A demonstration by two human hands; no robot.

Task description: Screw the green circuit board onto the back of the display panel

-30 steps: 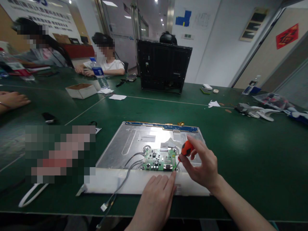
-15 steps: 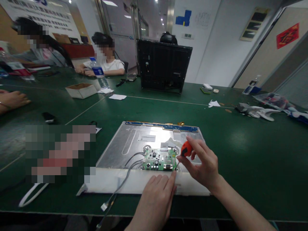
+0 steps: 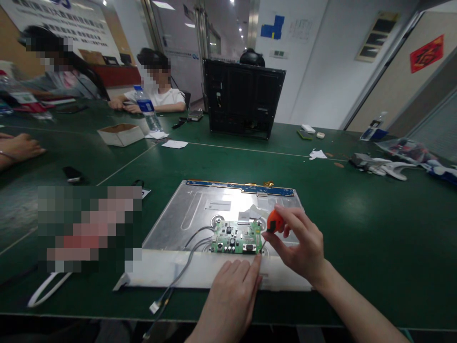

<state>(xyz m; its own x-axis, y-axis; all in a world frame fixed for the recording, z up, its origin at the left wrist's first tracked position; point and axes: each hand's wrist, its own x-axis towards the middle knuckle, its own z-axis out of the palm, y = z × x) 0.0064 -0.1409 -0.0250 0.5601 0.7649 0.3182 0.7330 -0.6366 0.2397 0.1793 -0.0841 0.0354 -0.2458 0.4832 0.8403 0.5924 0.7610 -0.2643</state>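
Note:
A screwdriver (image 3: pixel 274 222) with an orange and black handle is pinched in the fingers of my right hand (image 3: pixel 302 238). Its thin shaft slants down to the lower right corner of a green circuit board (image 3: pixel 233 236). My left hand (image 3: pixel 233 286) lies over the white strip along the panel's near edge, its index finger stretched to that same corner, close to the shaft's tip. The board sits on the back of a silver display panel (image 3: pixel 167 228). Grey cables (image 3: pixel 185 264) with a white plug run from the board's left side toward the table edge.
A black monitor housing (image 3: pixel 244 97) stands at the back of the green table (image 3: pixel 357 247). A small open box (image 3: pixel 120 135) and a water bottle (image 3: pixel 147 109) are at back left. Gloves (image 3: pixel 382 166) lie at right. A person's hand (image 3: pixel 21 150) rests at left; other people sit beyond.
The screwdriver handle has turned slightly in my right fingers and tilts a little more to the left. My left hand, the board and the panel are unchanged.

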